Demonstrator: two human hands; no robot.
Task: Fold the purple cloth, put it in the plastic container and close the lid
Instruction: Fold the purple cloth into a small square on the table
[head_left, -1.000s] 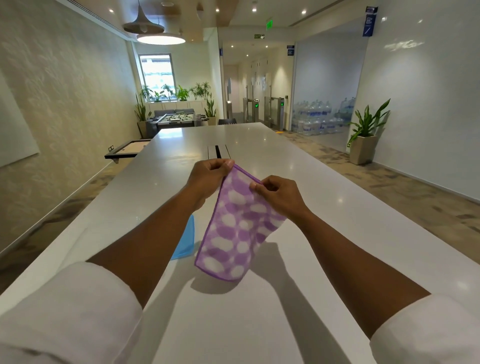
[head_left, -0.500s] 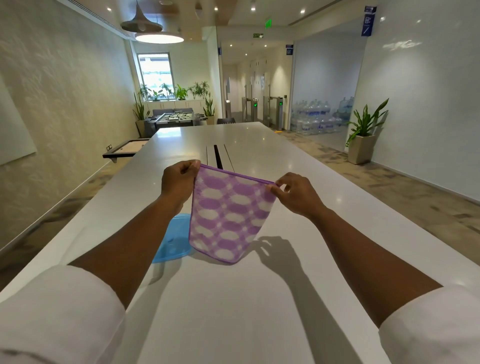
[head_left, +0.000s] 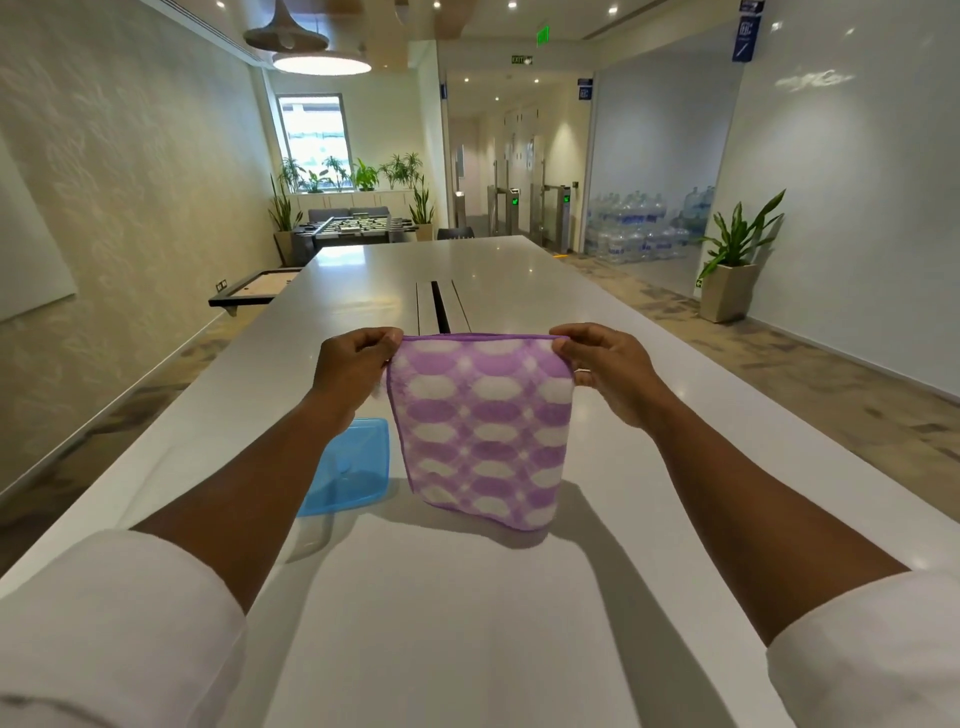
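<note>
The purple cloth with white oval patches (head_left: 480, 426) hangs in the air above the long white table (head_left: 467, 623), stretched flat between two hands and not yet folded small enough for packing, as I judge it. Furthest left lies the translucent blue plastic lid or container (head_left: 353, 467), flat on the table, partly hidden by the left forearm; which of the two it is cannot be told. Next, the left hand (head_left: 353, 366) pinches the cloth's upper left corner with closed fingers. The cloth's top hem runs level from left to right, the rest drooping straight down below the fingers. At the right, the right hand (head_left: 605, 364) pinches the opposite corner likewise. Folding likely means bringing these corners together; the left hand is nearer the blue plastic.
</note>
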